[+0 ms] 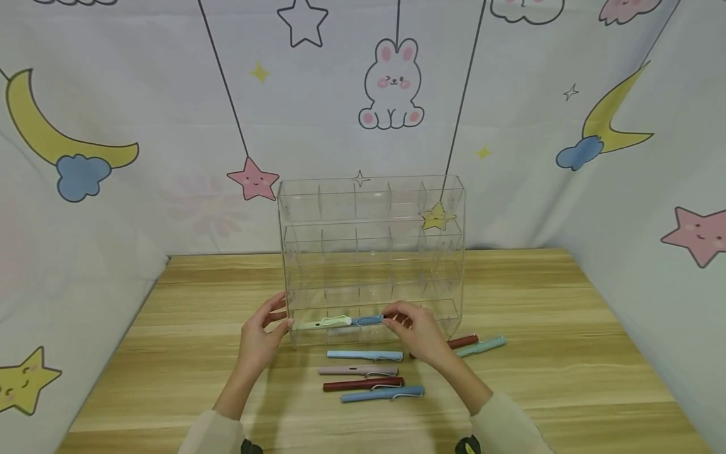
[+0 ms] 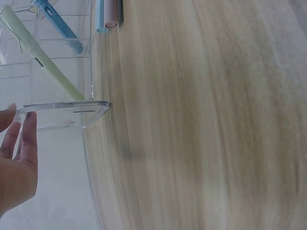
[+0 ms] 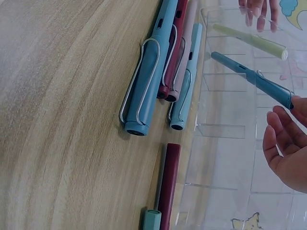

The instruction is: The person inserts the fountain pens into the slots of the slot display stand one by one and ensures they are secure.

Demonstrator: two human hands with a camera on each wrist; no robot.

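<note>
My right hand (image 1: 416, 328) pinches the cap end of a blue pen (image 3: 254, 79) between thumb and fingers. The pen's other end points left into the bottom row of a clear acrylic organizer (image 1: 371, 230). Left of it, a light green pen (image 2: 48, 67) leans in a bottom compartment, its lower end near the side wall. My left hand (image 1: 263, 337) is at the organizer's left side, fingertips and thumb at the edge of the side wall. Its fingers (image 2: 29, 139) look fairly straight in the left wrist view.
In front of the organizer lie a light blue pen (image 1: 365, 355), a pinkish pen (image 1: 340, 370), a dark red pen (image 1: 357, 384) and a blue pen (image 1: 368, 396). Another dark red pen (image 1: 464, 341) and a teal pen (image 1: 482, 346) lie by my right wrist. A printed cloth (image 1: 170, 126) hangs behind.
</note>
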